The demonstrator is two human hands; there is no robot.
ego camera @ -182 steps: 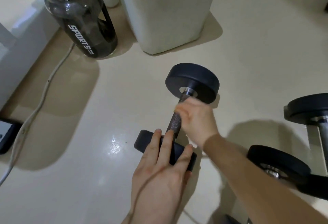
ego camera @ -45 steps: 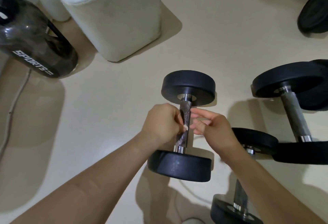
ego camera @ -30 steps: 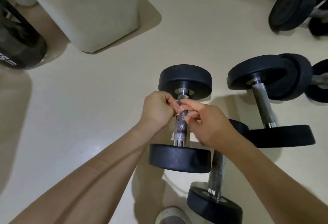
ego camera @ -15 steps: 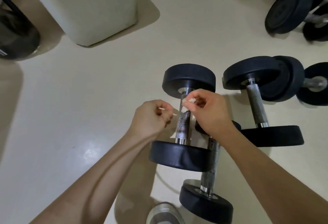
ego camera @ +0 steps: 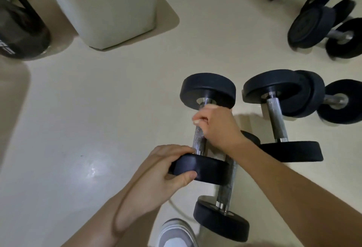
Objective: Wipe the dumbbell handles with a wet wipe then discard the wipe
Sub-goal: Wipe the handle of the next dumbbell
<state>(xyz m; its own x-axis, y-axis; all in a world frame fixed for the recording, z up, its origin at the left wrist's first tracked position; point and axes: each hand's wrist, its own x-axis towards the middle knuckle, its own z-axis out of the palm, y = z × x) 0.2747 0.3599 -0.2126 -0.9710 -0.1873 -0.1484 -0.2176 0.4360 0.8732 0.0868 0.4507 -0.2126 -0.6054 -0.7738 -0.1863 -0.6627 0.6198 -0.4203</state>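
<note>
A black dumbbell (ego camera: 208,92) with a knurled steel handle (ego camera: 199,141) lies on the cream floor, far head up, near head toward me. My left hand (ego camera: 166,166) grips the near head (ego camera: 205,170), thumb on its front and fingers over the top. My right hand (ego camera: 217,125) is curled round the upper part of the handle; a sliver of white wet wipe (ego camera: 196,120) shows at its fingertips, the remainder hidden in the hand.
A second dumbbell (ego camera: 223,221) lies under my right forearm; a third (ego camera: 278,117) lies to the right, more at the top right (ego camera: 317,25). A white bin (ego camera: 109,8) and a dark sports bottle (ego camera: 17,23) stand at the top left. My shoe (ego camera: 176,233) is at the bottom.
My left hand dropped from beside the handle to grip the near head. My right hand closed round the upper handle with the wipe.
</note>
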